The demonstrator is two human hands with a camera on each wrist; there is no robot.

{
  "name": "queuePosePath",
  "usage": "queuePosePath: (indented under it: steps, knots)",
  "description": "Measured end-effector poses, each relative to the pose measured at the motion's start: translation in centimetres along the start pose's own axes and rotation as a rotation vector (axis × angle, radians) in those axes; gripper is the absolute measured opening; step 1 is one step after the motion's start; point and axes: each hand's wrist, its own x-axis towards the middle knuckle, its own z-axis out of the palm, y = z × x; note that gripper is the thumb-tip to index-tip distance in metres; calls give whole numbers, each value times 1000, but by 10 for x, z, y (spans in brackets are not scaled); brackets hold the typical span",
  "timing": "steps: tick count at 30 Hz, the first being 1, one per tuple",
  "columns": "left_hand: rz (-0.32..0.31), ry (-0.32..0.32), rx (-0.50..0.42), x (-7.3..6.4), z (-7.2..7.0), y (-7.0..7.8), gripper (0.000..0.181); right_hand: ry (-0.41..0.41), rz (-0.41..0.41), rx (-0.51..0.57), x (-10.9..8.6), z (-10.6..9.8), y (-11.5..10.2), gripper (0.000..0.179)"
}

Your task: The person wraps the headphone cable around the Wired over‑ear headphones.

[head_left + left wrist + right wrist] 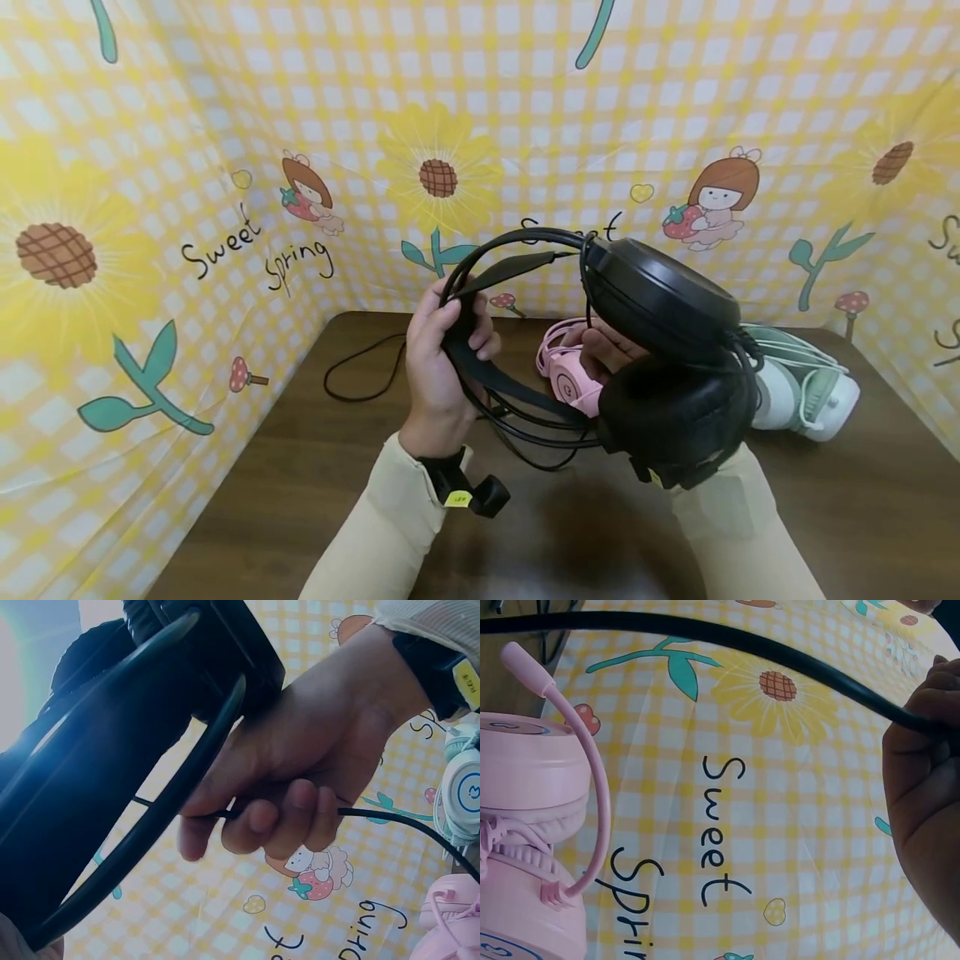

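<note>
Black over-ear headphones [660, 300] are held up above the table, ear cups to the right and headband to the left. My left hand [442, 358] grips the headband, thumb on the near side and fingers curled round it. Partly hidden behind the ear cups is my right hand [609, 346]. In the left wrist view, the right hand's curled fingers [296, 817] hold a thin black cable [397, 817], which runs out of both sides of the fist. The right wrist view has the cable [705, 628] stretching leftward from the right hand [922, 795].
Behind the right hand a pink headset [573, 379] lies on the dark wooden table [270, 517]. A white and green headset [832, 408] lies farther right. Black cable loops [360, 398] rest at the table's back left. Yellow checked cloth [525, 150] hangs around the table.
</note>
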Motion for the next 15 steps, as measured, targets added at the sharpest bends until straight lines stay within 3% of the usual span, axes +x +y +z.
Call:
queuePosePath:
  steps: [5, 9, 10, 12, 13, 15]
  knots:
    - [20, 18, 12, 2, -2, 2, 25, -120, 153, -41, -7, -5, 21, 52]
    - [15, 33, 15, 3, -3, 2, 25, -166, 172, -75, -11, -7, 30, 51]
    - [13, 38, 13, 3, -3, 2, 24, -182, 198, -32, -13, -7, 32, 55]
    - [17, 51, 8, 2, -4, 2, 24, -151, 262, 31, -18, -6, 32, 47]
    - [23, 58, 7, 2, -4, 3, 24, -115, 360, 51, -17, -4, 31, 36]
    - [40, 71, 8, 3, -4, 4, 23, -37, 513, 228, -19, -2, 23, 28]
